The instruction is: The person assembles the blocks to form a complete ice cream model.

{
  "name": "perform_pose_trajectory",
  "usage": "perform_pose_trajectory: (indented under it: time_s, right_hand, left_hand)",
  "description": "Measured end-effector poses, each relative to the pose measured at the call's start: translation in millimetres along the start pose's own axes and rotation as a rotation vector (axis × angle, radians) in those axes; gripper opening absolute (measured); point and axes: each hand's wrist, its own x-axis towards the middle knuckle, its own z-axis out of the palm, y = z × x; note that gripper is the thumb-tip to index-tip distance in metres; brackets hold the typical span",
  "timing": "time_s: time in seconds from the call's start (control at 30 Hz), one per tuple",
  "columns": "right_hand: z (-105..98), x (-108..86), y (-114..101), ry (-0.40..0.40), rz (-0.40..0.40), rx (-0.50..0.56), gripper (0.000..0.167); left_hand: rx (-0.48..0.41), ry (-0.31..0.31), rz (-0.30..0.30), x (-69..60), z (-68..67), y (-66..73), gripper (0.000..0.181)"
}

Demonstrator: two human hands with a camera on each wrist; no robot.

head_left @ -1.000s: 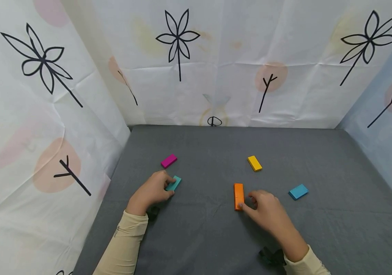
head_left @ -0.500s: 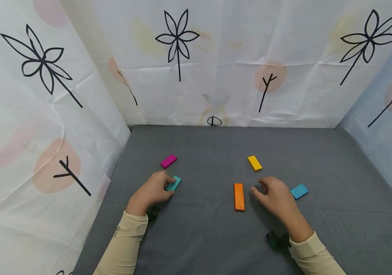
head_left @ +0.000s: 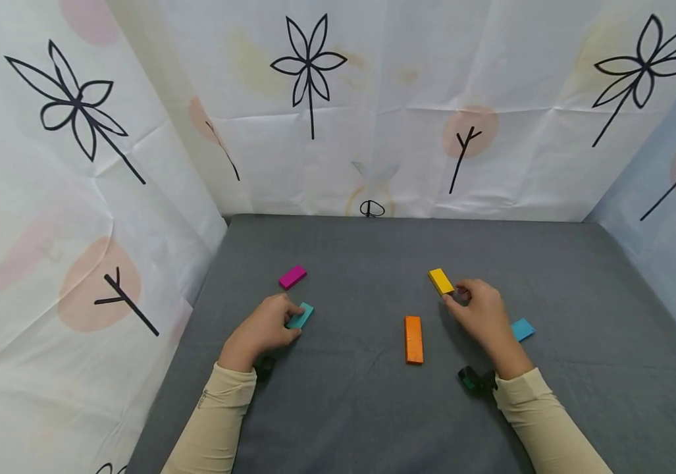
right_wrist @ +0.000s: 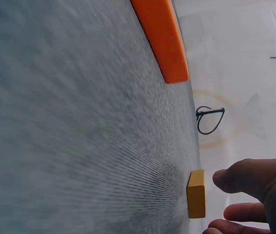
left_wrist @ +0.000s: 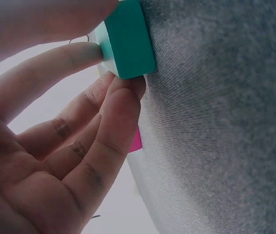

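My left hand (head_left: 262,331) pinches the teal block (head_left: 301,316) between thumb and fingers, low on the grey cloth; the left wrist view shows fingers against the teal block (left_wrist: 130,41). At the near end of the yellow block (head_left: 441,281) is my right hand (head_left: 484,320), thumb and fingers parted and nothing between them. A gap shows between the thumb and the yellow block (right_wrist: 196,195) in the right wrist view. Nearer the front lies the orange block (head_left: 413,340), touched by neither hand.
A magenta block (head_left: 293,277) lies just beyond my left hand. The blue block (head_left: 522,329) is partly behind my right wrist. Grey cloth (head_left: 349,408) covers the table, with patterned white fabric (head_left: 397,151) standing behind and at the sides.
My right hand has left the orange block and moved away from me to the near end of the yellow one. My left hand keeps its hold on the teal block.
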Motion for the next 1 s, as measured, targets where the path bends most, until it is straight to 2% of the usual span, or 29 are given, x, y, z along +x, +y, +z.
perform_pose_trajectory:
  time_s: [0.33,0.53,0.73,1.0]
  right_hand:
    - [9.9,16.4,7.3,-0.030,0.027,0.005,0.033]
    - [8.3,19.5,7.9,-0.068,0.058,0.009,0.033]
    - [5.2,22.8,5.2,-0.095,0.085,0.011,0.035]
    - [5.0,25.4,4.5,-0.129,0.103,0.021,0.036]
  left_hand:
    - [0.025,0.017,0.010,-0.1,1.4,0.9,0.042]
    - [0.050,0.039,0.028,0.5,2.6,1.2,0.036]
    - [0.082,0.077,0.016,1.4,3.6,1.3,0.029]
    - [0.042,0.105,-0.002,1.9,9.8,-2.0,0.023]
